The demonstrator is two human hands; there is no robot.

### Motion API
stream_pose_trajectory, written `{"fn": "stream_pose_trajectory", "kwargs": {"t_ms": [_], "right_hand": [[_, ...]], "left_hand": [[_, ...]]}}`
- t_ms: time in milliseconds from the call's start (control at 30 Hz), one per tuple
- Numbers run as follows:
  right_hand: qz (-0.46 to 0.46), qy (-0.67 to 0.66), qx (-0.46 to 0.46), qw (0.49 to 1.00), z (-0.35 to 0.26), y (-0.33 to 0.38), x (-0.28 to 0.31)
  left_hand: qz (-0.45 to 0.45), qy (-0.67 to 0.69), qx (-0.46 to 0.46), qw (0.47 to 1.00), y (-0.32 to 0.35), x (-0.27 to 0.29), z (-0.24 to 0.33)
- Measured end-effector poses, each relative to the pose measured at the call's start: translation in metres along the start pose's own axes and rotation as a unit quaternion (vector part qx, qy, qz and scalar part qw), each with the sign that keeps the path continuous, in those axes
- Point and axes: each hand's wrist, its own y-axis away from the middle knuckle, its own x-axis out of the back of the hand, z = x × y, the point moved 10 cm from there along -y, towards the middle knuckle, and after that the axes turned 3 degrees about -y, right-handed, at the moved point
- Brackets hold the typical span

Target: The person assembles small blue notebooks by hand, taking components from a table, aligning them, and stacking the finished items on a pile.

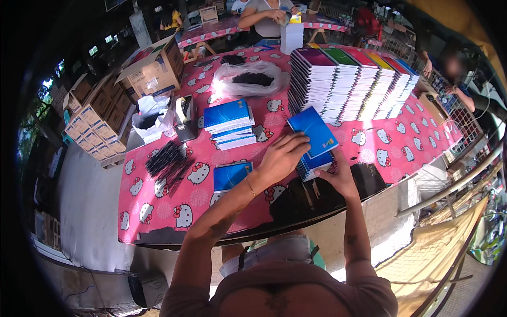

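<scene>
Fingers (300, 139) on blue notebook (317, 129), pink patterned tablecloth (158, 203), stacked cartons (97, 124)

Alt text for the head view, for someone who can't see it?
A person's left hand holds a blue notebook over a small blue stack, which the right hand touches. On the pink tablecloth lie black coils and more blue notebooks; tall notebook stacks stand beyond.

from the person's head, a wide view looks down and forward, close above the pink, patterned table (199, 196).
</scene>
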Motion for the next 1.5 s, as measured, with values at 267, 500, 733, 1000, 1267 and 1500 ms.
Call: {"fn": "stream_pose_trajectory", "kwargs": {"t_ms": [267, 500, 733, 1000, 1267, 1500], "right_hand": [[0.024, -0.022, -0.028, 0.999, 0.027, 0.003, 0.003], [0.088, -0.021, 0.022, 0.996, 0.004, 0.018, 0.026], [0.147, -0.073, 0.151, 0.975, -0.080, 0.048, 0.015], [-0.077, -0.115, 0.100, 0.985, -0.079, 0.035, -0.131], [-0.098, -0.127, 0.069, 0.985, -0.051, 0.036, -0.153], [-0.143, -0.172, -0.030, 0.974, -0.036, 0.035, -0.172]], "left_hand": [[-0.082, 0.082, 0.068, 0.991, 0.035, -0.049, -0.008], [-0.007, 0.061, 0.142, 0.988, 0.059, 0.019, -0.014], [-0.187, -0.157, 0.162, 0.956, 0.192, 0.071, -0.044], [-0.217, -0.202, 0.196, 0.935, 0.201, 0.064, -0.049], [-0.154, -0.202, 0.181, 0.950, 0.198, 0.079, -0.043], [-0.123, -0.191, 0.202, 0.953, 0.155, 0.083, 0.008]]}}
